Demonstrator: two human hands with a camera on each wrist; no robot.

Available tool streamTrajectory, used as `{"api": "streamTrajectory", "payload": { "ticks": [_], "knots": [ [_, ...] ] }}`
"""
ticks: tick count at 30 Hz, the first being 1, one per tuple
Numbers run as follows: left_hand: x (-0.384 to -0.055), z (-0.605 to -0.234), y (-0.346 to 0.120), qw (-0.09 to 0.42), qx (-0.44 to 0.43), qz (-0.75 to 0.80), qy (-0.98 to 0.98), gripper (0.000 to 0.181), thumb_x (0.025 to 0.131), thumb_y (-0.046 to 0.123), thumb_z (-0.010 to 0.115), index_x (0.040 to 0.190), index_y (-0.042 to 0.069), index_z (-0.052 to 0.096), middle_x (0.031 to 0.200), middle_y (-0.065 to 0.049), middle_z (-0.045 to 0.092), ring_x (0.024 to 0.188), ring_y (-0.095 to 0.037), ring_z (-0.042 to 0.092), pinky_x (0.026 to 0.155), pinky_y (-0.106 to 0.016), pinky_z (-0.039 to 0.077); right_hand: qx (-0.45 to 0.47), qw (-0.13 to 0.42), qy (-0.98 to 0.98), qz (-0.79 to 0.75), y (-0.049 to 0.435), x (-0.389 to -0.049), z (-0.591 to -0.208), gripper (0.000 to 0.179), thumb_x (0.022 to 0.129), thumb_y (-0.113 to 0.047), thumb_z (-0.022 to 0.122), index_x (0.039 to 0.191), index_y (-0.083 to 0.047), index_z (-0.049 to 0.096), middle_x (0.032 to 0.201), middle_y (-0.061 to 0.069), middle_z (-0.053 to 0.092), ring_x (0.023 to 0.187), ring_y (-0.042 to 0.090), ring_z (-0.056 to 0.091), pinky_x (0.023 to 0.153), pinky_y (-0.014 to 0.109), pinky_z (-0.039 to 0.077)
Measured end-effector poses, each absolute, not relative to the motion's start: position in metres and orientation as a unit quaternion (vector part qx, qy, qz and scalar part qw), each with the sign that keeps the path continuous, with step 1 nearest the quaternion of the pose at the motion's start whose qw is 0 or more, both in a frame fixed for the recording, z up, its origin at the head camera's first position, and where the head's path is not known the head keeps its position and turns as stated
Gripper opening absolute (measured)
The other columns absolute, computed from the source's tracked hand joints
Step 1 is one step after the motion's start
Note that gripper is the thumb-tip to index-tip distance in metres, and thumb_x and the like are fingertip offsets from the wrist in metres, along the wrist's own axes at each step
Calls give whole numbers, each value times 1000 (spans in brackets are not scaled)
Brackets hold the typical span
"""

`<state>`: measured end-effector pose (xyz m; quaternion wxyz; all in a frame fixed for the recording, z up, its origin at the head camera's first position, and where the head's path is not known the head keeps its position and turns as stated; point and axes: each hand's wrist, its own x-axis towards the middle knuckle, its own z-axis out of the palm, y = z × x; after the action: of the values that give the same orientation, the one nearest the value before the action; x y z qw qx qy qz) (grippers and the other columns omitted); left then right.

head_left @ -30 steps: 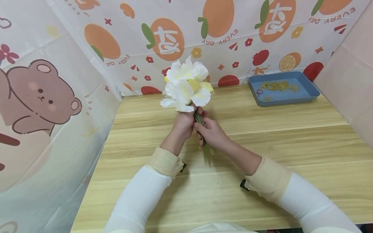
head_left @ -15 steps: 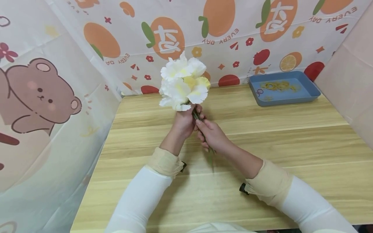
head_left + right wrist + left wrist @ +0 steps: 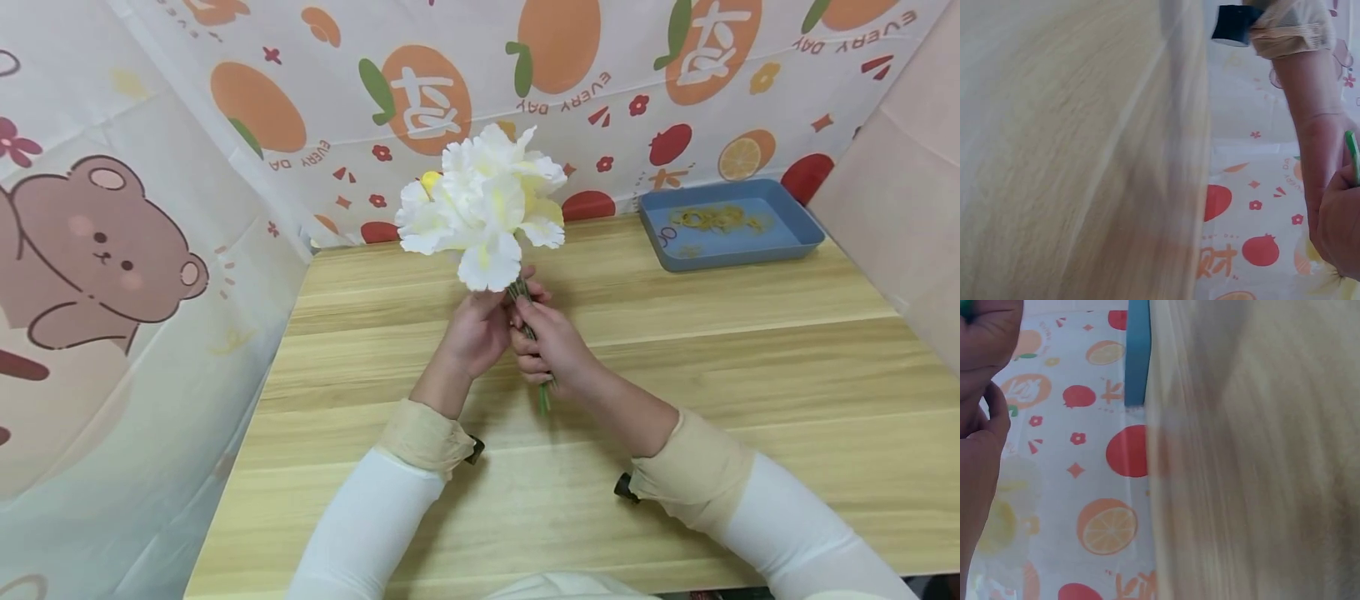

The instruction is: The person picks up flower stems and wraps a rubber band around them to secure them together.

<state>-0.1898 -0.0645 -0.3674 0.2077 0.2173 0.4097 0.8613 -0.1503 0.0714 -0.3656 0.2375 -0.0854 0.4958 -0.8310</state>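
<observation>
In the head view, a bunch of white and pale yellow artificial flowers [image 3: 487, 208] stands over the table, blooms up and thin green stems [image 3: 543, 398] down. My right hand [image 3: 551, 346] grips the stems below the blooms, its fingers curled round them and the stem ends poking out beneath. Just under the petals, my left hand [image 3: 476, 333] holds the upper stems, its fingers partly hidden behind them. A green stem end [image 3: 1352, 150] sticks out of the right hand in the right wrist view.
A blue tray [image 3: 750, 254] with yellowish rubber-band-like loops [image 3: 716, 219] stands at the table's back right. Behind the wooden table [image 3: 712, 383] hangs a fruit-printed cloth [image 3: 487, 100]; a bear-printed cloth [image 3: 112, 242] hangs at the left. Both wrists wear straps with small black cameras.
The bunch has turned, so the blooms face differently and spread wider, shifting slightly right. Both hands stay on the stems; the right fingers have closed further round them.
</observation>
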Motion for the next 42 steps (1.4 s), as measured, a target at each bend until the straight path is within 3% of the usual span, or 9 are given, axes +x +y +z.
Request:
{"api": "streamTrajectory", "payload": {
  "ticks": [7,14,18,22,25,29,32,39,42],
  "knots": [
    [-190,-370,-62,202,203,869,404,21,100,20,52,106,8,68,89,0,74,94,-16,70,94,-28,53,-95,283,448,-843,75,-152,-364,34,106,-45,36,90,-15,43,54,-8,34,34,1,29,30,16,22],
    [-193,-365,-58,144,122,857,479,35,104,5,40,85,9,69,79,-1,72,82,-15,72,83,-26,58,-86,278,437,-851,79,-154,-368,33,108,-36,30,109,-9,50,63,-3,45,40,6,37,34,18,33],
    [-196,-364,-62,108,93,861,489,27,105,8,42,94,8,66,79,1,71,77,-12,72,67,-22,59,-71,245,494,-831,80,-152,-372,31,108,-33,33,114,-6,48,64,-2,47,43,8,42,37,21,40],
    [-197,-366,-62,101,84,863,487,26,105,11,43,94,7,65,79,1,70,74,-11,71,53,-18,51,-72,209,551,-805,77,-149,-375,27,108,-31,35,107,-6,47,59,-4,37,41,6,32,35,20,29],
    [-197,-368,-60,119,98,861,484,27,105,13,43,94,6,66,83,-2,71,77,-12,70,54,-17,48,-62,193,568,-798,75,-148,-377,26,108,-31,35,101,-8,44,56,-6,30,41,5,25,36,19,20],
    [-198,-372,-58,155,126,857,474,24,105,13,43,106,3,65,91,-3,70,82,-13,69,60,-16,49,-37,181,577,-796,76,-149,-377,28,108,-32,36,100,-7,43,56,-7,29,42,4,24,37,19,18],
    [-199,-375,-59,169,127,856,472,24,105,12,43,108,5,66,91,-3,70,83,-12,70,59,-15,49,-36,190,572,-797,79,-151,-379,28,108,-32,35,100,-6,42,55,-6,28,41,4,24,36,19,18],
    [-200,-376,-59,143,85,847,505,19,103,10,48,99,6,67,83,-2,68,77,-12,72,54,-13,49,-37,231,559,-796,83,-156,-384,29,108,-33,37,106,-6,45,59,-4,36,43,7,33,36,21,30],
    [-201,-374,-60,144,75,841,516,18,104,10,48,104,6,65,84,-3,68,77,-12,71,55,-14,50,-55,233,563,-791,83,-157,-386,29,108,-33,35,105,-5,42,58,-5,33,42,6,31,36,20,28]
  ]
}}
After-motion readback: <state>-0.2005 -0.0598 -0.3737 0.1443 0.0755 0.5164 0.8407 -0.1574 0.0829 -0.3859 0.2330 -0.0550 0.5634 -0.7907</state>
